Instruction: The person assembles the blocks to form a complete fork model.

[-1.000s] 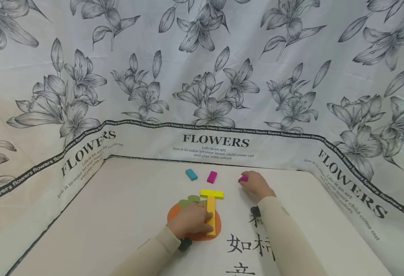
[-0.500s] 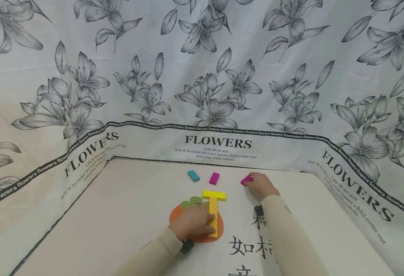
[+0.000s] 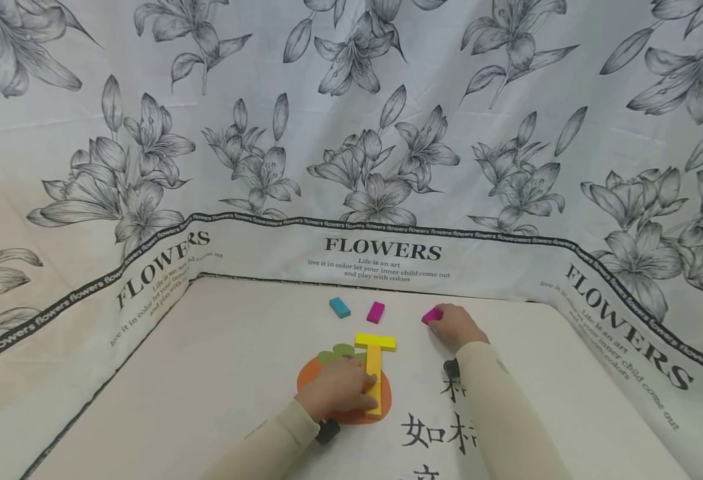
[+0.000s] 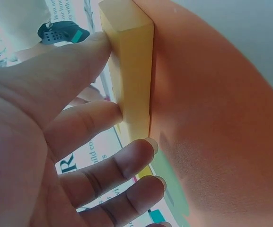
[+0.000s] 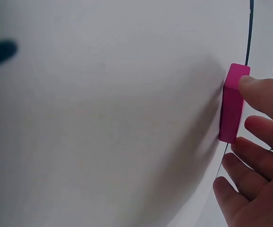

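A stem of yellow-orange blocks (image 3: 373, 363) meets a bright yellow crossbar (image 3: 375, 343), forming a T over a printed orange fruit (image 3: 384, 400). Along the left side of the stem lies my left hand (image 3: 336, 390); its thumb and index fingertips touch the same long face of the near block (image 4: 134, 71), and the other fingers stretch out below. To the right of the crossbar, my right hand (image 3: 458, 325) holds a magenta block (image 5: 232, 104) at the table, thumb at one end and a fingertip at the other. In the head view the hand covers part of that block.
Another magenta block (image 3: 376, 313) and a blue block (image 3: 339, 307) lie farther back, beyond the crossbar. Dark printed characters (image 3: 422, 431) mark the white table cover (image 3: 207, 373). A flower-printed curtain (image 3: 381, 167) encloses the back and sides.
My right hand and its magenta block have shifted slightly, and more of the block shows. The left hand stays beside the yellow stem. The whole head view has drifted a little.
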Available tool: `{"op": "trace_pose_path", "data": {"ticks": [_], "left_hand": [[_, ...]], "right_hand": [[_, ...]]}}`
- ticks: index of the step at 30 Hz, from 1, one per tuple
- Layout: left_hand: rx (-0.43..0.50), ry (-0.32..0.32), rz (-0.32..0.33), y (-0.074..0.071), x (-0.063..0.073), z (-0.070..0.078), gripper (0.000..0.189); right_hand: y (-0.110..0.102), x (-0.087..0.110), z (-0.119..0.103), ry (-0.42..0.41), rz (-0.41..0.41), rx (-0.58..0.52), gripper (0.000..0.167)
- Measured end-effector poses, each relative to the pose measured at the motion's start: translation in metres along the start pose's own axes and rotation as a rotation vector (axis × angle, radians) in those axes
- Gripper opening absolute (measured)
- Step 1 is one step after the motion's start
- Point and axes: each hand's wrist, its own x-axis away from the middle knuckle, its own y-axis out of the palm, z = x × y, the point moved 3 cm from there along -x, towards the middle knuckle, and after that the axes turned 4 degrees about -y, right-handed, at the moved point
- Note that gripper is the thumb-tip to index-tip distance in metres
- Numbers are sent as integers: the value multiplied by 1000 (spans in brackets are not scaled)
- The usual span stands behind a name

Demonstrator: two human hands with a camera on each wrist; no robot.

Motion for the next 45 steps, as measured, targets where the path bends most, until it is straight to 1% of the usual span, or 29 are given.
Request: {"op": "trace_pose_path", "data": {"ticks": [4, 9, 16, 23, 37, 41, 45], "left_hand": [[-6, 7, 1, 0, 1, 1, 37], [-18, 8, 2, 0, 2, 1, 37], [18, -10, 0, -2, 2, 0, 39], [20, -22, -7, -3, 2, 2, 39], [12, -19, 5, -3, 2, 1, 38], [1, -21, -8, -2, 1, 1, 37], [-9, -18, -12, -2, 1, 1, 36]], "right_hand": [[1, 1, 2, -3, 2, 4, 46], [1, 0, 2, -13, -4, 9, 49], [0, 0, 1, -25, -1, 12, 50], [-1, 4, 1, -30, 2, -1, 51], [-1, -2, 4, -41, -10, 11, 51], [-1, 0, 3, -48, -12, -8, 52], [1, 3, 4, -41, -19, -44, 56]]}}
